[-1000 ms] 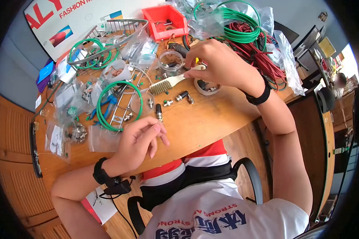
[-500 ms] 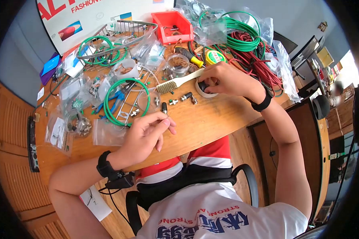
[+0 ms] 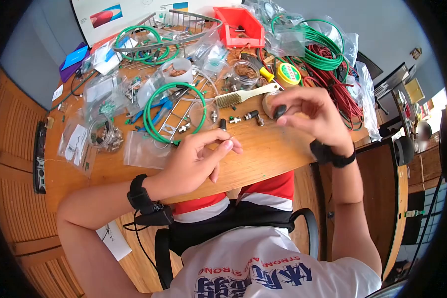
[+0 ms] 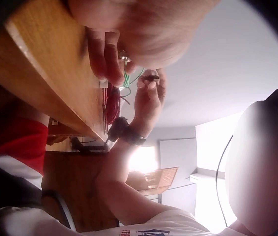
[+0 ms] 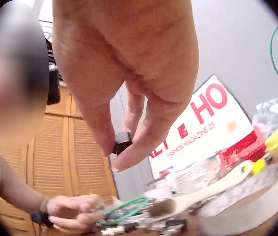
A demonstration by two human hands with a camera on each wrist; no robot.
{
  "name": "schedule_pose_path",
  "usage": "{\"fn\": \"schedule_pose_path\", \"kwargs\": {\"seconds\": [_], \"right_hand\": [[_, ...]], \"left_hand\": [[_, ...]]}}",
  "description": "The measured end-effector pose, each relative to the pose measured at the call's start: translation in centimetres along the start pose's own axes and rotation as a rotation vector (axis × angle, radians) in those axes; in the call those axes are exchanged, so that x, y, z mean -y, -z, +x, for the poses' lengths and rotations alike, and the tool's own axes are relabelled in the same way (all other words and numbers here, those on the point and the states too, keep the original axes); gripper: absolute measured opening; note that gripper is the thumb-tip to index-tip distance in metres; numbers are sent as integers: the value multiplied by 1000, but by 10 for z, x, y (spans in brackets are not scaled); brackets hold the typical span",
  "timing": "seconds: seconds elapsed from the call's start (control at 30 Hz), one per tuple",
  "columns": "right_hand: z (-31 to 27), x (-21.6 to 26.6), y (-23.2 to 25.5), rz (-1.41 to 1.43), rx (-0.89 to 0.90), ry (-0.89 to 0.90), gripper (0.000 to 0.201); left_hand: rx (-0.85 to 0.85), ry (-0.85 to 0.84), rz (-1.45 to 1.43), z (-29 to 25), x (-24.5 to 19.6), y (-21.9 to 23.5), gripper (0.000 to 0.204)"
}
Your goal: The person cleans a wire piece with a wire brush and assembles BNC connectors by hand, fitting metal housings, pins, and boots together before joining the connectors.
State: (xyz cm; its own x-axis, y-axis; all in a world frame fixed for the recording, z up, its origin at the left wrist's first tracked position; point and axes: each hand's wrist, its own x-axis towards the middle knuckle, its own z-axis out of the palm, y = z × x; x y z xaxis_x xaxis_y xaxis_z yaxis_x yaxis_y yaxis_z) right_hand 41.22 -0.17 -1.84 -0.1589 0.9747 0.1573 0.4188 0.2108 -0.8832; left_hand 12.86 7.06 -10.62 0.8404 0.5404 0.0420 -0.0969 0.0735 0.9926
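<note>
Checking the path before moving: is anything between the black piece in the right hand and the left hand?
Nothing visible stands between the black piece and the left hand; the gap looks like open air. A metal connector lies below, on the table.

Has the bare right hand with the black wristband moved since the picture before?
Yes. Compared with the pale round ring, the right hand has moved rightward and closer to the wooden table's front edge.

bright daylight, glare in left wrist view, blurred hands (image 5: pixel 129 88), dark curved edges
</note>
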Motion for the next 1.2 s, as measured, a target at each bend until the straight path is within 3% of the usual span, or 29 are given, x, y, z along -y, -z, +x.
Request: {"fn": "schedule_pose_path", "kwargs": {"seconds": [0.07, 0.13, 0.2, 0.4, 0.47, 0.53, 0.7, 0.9, 0.97, 1.0, 1.07, 1.2], "right_hand": [[-3, -4, -23, 198, -10, -19, 27], [1, -8, -37, 220, 3, -40, 22], [7, -7, -47, 413, 4, -141, 21], [18, -18, -47, 490, 132, -281, 21], [19, -23, -48, 515, 154, -312, 21], [18, -25, -47, 494, 214, -335, 22], [18, -22, -56, 476, 177, -326, 23], [16, -23, -58, 508, 208, -353, 21], [15, -20, -59, 523, 208, -361, 21], [15, -17, -61, 524, 216, -370, 20], [14, -12, -62, 530, 224, -382, 20], [9, -9, -64, 524, 213, -338, 19]], "left_hand": [[7, 8, 26, 0, -1, -1, 25], [24, 22, 40, -1, -2, 1, 26], [38, 39, 46, -2, -4, 1, 27], [19, 83, 9, -4, -5, -1, 25], [39, -21, 10, -3, 0, -2, 24], [41, 30, -17, -3, -3, 0, 23], [42, 75, -31, -6, -5, 0, 23], [27, 5, -9, -3, 3, 0, 20], [-33, -154, -30, 2, 9, -5, 17], [-33, -150, -30, 0, 8, -4, 17], [-8, 40, -14, -5, 1, 0, 16], [1, 79, 4, -5, 1, 2, 17]]}}
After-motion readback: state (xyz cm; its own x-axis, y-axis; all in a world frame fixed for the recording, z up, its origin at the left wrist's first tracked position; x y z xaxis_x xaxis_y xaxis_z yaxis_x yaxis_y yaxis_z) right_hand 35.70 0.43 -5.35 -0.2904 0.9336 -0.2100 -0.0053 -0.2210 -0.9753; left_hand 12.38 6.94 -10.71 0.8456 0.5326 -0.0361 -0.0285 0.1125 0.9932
